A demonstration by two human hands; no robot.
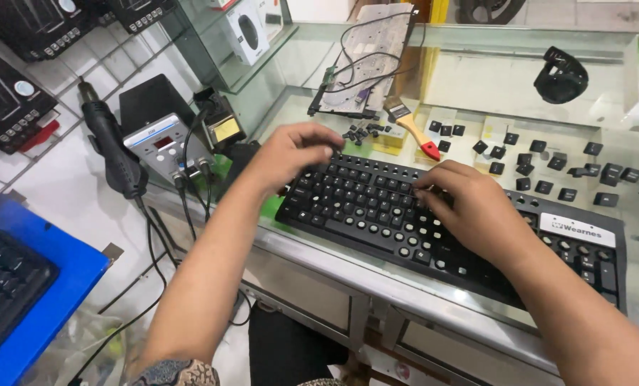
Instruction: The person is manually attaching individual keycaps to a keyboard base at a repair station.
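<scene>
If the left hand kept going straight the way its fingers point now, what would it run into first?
The left hand points right and slightly away, over the top rows of the black keyboard. First in that line is probably the small pile of loose black keycaps, then the red-tipped brush, though depth is hard to judge.

One view only, head-worn. It looks down and forward over the person's own forearms, which enter from the bottom edge toward frame centre. Close range: the keyboard (433, 221) on the glass worktop (333, 261) fills the middle and right. The frame tilts, so the worktop edge runs from centre left down to lower right. The floor and a blue box (55, 300) show at lower left, shelves at upper left.
</scene>
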